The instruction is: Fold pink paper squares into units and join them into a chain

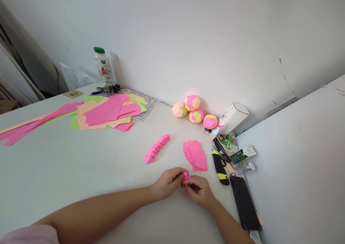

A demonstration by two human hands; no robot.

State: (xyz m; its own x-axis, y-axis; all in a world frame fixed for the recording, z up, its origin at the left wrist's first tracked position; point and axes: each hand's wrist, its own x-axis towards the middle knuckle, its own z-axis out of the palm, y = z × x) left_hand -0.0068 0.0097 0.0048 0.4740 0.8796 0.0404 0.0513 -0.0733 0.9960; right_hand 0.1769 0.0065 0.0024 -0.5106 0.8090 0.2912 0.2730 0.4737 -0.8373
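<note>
Between my hands is a small folded piece of pink paper [185,177], low in the head view. My left hand [167,182] pinches it from the left with thumb and fingers. From the right, the fingertips of my right hand [198,190] close on the same piece. Beyond my left hand, a slanting row of folded pink paper pieces [156,149] lies on the white table [113,165]. A loose stack of flat pink paper pieces [196,155], with bits of green at its edge, lies just beyond my right hand.
Coloured sheets [107,111] and long strips [40,122] lie at the left, near a white bottle [104,68] and keys [109,89]. Several paper balls [192,102] sit by the wall. On the right are a cutter [220,168], a phone [245,202] and a white box [233,117].
</note>
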